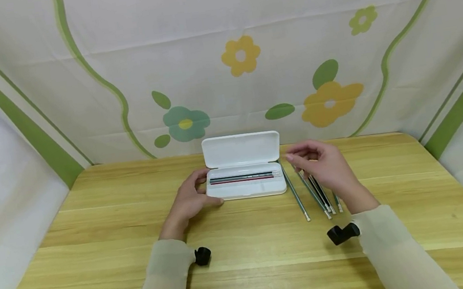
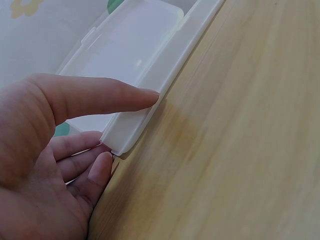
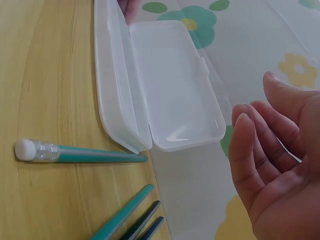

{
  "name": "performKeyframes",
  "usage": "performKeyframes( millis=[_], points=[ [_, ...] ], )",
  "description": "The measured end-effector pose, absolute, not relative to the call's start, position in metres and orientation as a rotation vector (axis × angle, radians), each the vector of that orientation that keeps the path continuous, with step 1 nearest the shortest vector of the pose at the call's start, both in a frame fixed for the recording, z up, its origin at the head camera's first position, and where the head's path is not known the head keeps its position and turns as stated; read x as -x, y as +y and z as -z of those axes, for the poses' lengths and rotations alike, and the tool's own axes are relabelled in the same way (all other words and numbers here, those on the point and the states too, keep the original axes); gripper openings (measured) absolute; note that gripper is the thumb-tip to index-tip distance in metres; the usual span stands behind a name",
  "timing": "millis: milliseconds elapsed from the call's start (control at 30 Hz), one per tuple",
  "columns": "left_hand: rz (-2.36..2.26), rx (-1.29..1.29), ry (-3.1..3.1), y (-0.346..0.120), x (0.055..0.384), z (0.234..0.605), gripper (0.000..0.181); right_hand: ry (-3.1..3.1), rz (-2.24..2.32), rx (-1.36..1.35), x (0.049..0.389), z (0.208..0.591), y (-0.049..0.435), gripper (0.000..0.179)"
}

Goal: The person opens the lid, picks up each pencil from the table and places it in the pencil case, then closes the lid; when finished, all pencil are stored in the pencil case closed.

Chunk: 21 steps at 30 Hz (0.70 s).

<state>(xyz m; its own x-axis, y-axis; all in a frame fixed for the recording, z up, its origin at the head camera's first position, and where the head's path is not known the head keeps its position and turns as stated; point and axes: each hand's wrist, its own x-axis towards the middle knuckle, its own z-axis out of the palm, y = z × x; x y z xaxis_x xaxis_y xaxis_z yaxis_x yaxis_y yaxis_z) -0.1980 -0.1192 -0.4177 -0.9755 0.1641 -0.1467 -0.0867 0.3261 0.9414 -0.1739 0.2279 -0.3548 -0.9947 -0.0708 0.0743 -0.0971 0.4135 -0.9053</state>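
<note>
A white pencil case (image 1: 247, 190) lies with its lid (image 1: 241, 149) raised, near the table's back edge. Several pencils (image 1: 240, 177), dark and red, rest lengthwise inside it. My left hand (image 1: 187, 197) holds the case by its left end. In the left wrist view its thumb (image 2: 115, 95) lies against the front wall and the other fingers touch the end. My right hand (image 1: 323, 163) hovers right of the case, fingers loosely bent, holding nothing. Below and beside it several loose pencils lie on the table, among them a green pencil (image 3: 100, 155) close to the case's right end.
The wooden table (image 1: 240, 271) reaches back to a white cloth (image 1: 184, 62) printed with flowers, which hangs behind it and at both sides. Black wrist devices (image 1: 344, 233) sit at both sleeve cuffs. The raised lid stands close to the back cloth.
</note>
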Motion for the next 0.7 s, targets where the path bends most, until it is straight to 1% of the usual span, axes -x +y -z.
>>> performKeyframes(
  millis=[233,467,700],
  points=[
    [-1.706,-0.080,2.377,-0.119,0.198,0.418,0.090,-2.582,-1.688,-0.091,0.164,0.355,0.241,0.038],
    [-1.686,-0.085,2.392,-0.120,0.198,0.420,0.089,-2.512,-1.753,-0.027,0.156,0.359,0.254,0.044],
    [-1.679,-0.076,2.399,-0.122,0.198,0.420,0.090,-2.437,-1.829,0.044,0.148,0.361,0.267,0.035]
  ],
)
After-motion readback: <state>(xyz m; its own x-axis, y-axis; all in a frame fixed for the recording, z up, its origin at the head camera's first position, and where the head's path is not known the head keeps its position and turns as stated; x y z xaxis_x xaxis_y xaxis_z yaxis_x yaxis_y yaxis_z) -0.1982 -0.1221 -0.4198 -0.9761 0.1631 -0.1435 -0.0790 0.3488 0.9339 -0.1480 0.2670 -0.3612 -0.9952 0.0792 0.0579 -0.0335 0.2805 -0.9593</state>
